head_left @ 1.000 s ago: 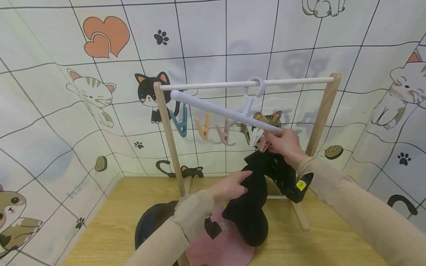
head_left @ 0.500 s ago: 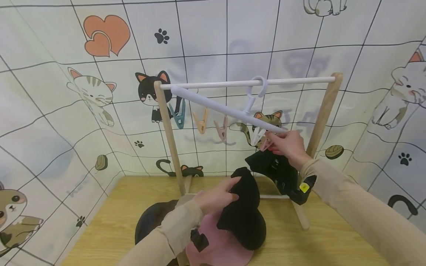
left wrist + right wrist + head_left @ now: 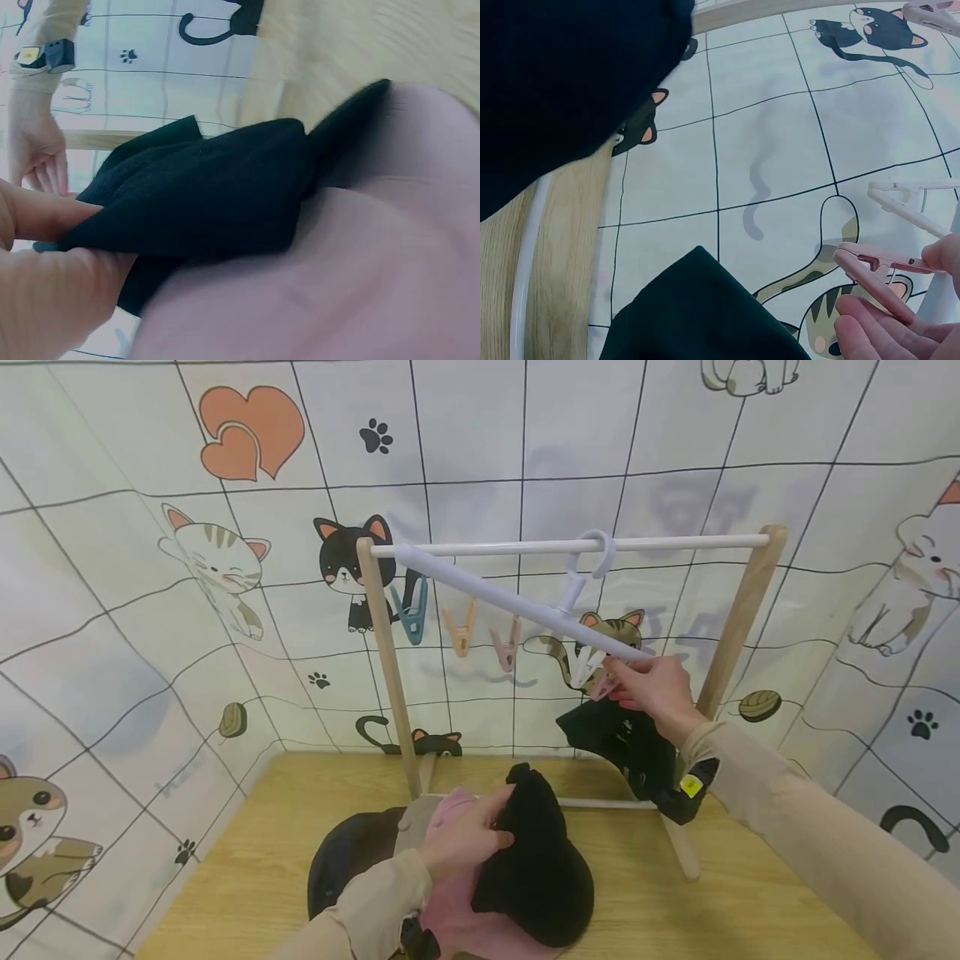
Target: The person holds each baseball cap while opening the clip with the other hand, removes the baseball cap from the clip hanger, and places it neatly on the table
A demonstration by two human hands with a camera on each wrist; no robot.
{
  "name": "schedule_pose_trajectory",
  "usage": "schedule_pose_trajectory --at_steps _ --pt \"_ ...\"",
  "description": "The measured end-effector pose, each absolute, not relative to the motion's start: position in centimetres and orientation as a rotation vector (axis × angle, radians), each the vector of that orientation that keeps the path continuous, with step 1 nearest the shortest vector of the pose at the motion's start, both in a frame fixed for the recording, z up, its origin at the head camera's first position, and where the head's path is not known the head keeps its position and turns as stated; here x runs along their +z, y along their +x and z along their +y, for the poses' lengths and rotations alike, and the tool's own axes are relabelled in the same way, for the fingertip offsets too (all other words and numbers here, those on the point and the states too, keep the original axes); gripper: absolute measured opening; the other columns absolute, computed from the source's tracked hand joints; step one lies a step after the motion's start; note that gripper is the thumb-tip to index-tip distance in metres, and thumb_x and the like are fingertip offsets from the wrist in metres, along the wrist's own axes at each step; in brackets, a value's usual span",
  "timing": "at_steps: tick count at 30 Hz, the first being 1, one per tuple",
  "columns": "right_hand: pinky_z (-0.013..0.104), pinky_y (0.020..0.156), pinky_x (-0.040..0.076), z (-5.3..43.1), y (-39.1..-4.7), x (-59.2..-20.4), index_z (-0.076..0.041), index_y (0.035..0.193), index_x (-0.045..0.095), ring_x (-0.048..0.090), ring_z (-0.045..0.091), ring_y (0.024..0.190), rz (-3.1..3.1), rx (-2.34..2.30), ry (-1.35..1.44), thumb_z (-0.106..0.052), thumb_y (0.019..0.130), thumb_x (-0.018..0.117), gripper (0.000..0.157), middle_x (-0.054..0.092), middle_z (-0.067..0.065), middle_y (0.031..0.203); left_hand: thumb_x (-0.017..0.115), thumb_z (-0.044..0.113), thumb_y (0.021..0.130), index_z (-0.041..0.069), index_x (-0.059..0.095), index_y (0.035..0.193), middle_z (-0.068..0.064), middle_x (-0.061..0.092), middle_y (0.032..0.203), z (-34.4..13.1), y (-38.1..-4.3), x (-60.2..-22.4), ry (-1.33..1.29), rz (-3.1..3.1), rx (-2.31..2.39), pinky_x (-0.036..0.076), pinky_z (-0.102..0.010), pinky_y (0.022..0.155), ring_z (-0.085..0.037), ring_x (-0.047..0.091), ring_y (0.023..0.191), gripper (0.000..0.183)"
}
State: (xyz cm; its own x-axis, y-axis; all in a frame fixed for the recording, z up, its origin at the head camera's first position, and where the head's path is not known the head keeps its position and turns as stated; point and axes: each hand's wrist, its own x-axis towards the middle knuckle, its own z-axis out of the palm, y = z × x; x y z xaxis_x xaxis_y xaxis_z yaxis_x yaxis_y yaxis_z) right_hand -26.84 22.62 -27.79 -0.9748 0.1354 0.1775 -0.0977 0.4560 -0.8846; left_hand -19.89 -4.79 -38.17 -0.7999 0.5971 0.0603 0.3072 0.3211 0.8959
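Note:
My left hand [image 3: 465, 835] pinches the edge of a black cap [image 3: 536, 868], low over a pink cap [image 3: 453, 914]. In the left wrist view, the black cap [image 3: 217, 195] hangs folded from thumb and finger. My right hand [image 3: 656, 689] holds a pink clothespin [image 3: 877, 277] between thumb and fingers at the lowered right end of a lilac hanger [image 3: 525, 606]. Below that hand is another black cloth piece [image 3: 618, 739]; what holds it up is hidden. A white clothespin [image 3: 585, 668] hangs beside the pink one.
The hanger hooks over the white rail [image 3: 480, 548] of a wooden-legged rack [image 3: 390, 668]. Teal [image 3: 411, 612], orange [image 3: 459, 628] and pale pink clothespins [image 3: 506, 645] hang along it. A dark brown cap [image 3: 352, 856] and a grey cap [image 3: 416, 827] lie on the wooden table [image 3: 240, 868].
My left hand has moved left and down, drawing the black cap away from the other black piece. My right hand keeps its place at the hanger's right end. The clothespins sway slightly.

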Motion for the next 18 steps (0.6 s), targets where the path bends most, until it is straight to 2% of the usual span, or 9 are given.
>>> schedule_pose_trajectory --at_steps 4,6,8,10,13,18 --pt "0.030 0.070 0.055 22.9 -26.8 -27.8 0.014 0.115 0.060 0.069 0.013 0.074 -2.489 1.516 -0.020 -0.042 0.093 0.059 0.060 0.064 0.025 0.102 0.057 -0.008 0.072 -0.002 0.047 0.136 -0.012 0.060 0.125 -5.6 -19.5 -39.2 0.868 2.431 1.416 0.041 -0.036 0.097 -0.020 0.054 0.113 0.065" --pt "0.033 0.071 0.055 23.0 -26.8 -27.8 0.014 0.115 0.060 0.069 0.012 0.073 -2.492 1.513 -0.020 -0.042 0.093 0.059 0.060 0.065 0.023 0.100 0.059 -0.006 0.072 -0.002 0.052 0.128 -0.009 0.062 0.116 -5.7 -19.3 -39.5 0.888 2.423 1.430 0.043 -0.031 0.093 -0.018 0.055 0.106 0.056" --pt "0.034 0.072 0.055 23.1 -26.8 -27.8 0.014 0.115 0.060 0.069 0.011 0.073 -2.495 1.510 -0.019 -0.042 0.093 0.059 0.061 0.066 0.022 0.098 0.061 -0.004 0.077 -0.003 0.051 0.125 -0.008 0.060 0.117 -5.7 -19.1 -39.5 0.880 2.348 1.486 0.042 -0.032 0.094 -0.018 0.054 0.107 0.049" --pt "0.035 0.072 0.055 23.1 -26.8 -27.7 0.014 0.115 0.060 0.069 0.011 0.073 -2.498 1.508 -0.020 -0.042 0.093 0.059 0.061 0.066 0.023 0.098 0.062 0.000 0.083 -0.001 0.052 0.121 -0.008 0.060 0.113 -5.7 -18.9 -39.5 0.890 2.365 1.475 0.043 -0.034 0.094 -0.021 0.055 0.106 0.040" --pt "0.032 0.070 0.055 23.1 -26.8 -27.7 0.014 0.115 0.060 0.069 0.012 0.072 -2.507 1.495 -0.025 -0.043 0.093 0.059 0.060 0.065 0.025 0.101 0.062 0.003 0.088 -0.003 0.048 0.125 -0.015 0.058 0.119 -6.0 -18.7 -39.4 0.859 2.451 1.416 0.041 -0.043 0.098 -0.029 0.053 0.114 0.040" --pt "0.028 0.067 0.055 23.2 -26.8 -27.6 0.015 0.115 0.060 0.070 0.017 0.075 -2.526 1.466 -0.040 -0.046 0.092 0.060 0.064 0.062 0.028 0.105 0.062 -0.002 0.085 -0.007 0.046 0.128 -0.024 0.056 0.124 -6.6 -18.5 -39.2 0.823 2.580 1.303 0.038 -0.053 0.098 -0.039 0.050 0.118 0.046"
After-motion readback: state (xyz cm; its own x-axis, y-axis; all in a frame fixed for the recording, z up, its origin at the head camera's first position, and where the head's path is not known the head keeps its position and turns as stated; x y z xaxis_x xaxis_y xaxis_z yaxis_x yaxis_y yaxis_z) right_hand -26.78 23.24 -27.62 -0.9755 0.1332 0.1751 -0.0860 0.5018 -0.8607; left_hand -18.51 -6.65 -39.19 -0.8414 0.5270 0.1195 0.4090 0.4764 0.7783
